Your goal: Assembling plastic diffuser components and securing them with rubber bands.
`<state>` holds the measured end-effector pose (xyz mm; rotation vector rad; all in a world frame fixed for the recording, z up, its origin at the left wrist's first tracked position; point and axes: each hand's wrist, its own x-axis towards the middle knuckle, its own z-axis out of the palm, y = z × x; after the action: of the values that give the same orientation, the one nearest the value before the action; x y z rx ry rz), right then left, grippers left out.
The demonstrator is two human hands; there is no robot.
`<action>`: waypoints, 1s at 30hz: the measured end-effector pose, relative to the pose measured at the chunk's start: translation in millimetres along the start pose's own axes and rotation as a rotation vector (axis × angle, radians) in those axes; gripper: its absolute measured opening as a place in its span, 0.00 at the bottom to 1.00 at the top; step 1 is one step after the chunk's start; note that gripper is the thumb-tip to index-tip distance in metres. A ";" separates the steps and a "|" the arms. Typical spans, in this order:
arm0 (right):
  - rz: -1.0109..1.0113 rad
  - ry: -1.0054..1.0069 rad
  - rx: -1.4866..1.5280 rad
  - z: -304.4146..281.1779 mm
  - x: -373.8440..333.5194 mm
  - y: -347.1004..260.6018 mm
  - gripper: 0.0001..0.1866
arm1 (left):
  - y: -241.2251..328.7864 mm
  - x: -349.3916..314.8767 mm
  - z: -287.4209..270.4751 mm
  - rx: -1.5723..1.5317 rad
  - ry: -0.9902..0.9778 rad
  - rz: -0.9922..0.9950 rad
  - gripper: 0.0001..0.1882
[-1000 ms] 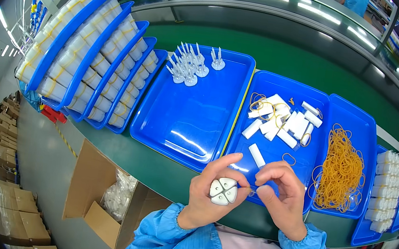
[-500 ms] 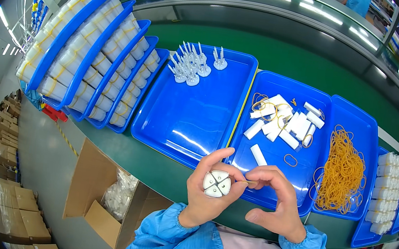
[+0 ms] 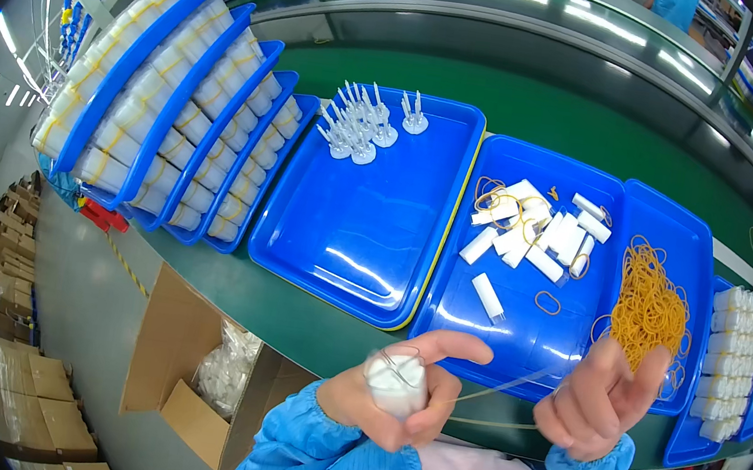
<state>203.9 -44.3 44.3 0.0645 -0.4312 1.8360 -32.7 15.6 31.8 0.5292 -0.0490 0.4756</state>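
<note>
Wrapped in my left hand [image 3: 384, 405] is a round bundle of white plastic pieces [image 3: 397, 390], its end face split by a cross-shaped gap. A rubber band [image 3: 499, 425] runs stretched from the bundle to my right hand [image 3: 596, 403], in two thin strands. My right fingers are curled with the band's far end hooked in them, slightly smeared by motion. They are in front of the lower edge of a pile of amber rubber bands [image 3: 648, 301] in a blue tray. Loose white pieces [image 3: 537, 227] and a few bands lie in the blue tray [image 3: 514, 341] beyond my hands.
Another blue tray [image 3: 339, 230] holds clear pronged parts [image 3: 362, 125] at its back. Stacked trays of banded white bundles [image 3: 176, 107] rise at the left; more banded bundles [image 3: 727, 363] stand at the right. An open cardboard box [image 3: 171, 341] sits below the green table's edge.
My right hand has moved right, away from the left, drawing the rubber band out long. My left hand has lowered slightly and tilted the bundle so that its side shows.
</note>
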 end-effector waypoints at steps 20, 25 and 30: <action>-0.072 0.036 -0.257 -31.4 -26.2 3.3 0.11 | -30.4 24.5 -5.3 0.963 0.501 0.423 0.18; -0.033 0.231 0.073 -33.7 -30.7 22.2 0.30 | -37.7 34.2 -8.2 1.395 0.498 0.643 0.22; 0.126 0.326 -0.549 -13.5 -17.1 12.6 0.37 | -50.9 35.3 -9.8 1.743 0.611 0.554 0.39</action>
<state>199.7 -58.6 24.0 -0.6398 -0.7017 1.7495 20.9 -3.1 5.0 2.0702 0.9106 1.1695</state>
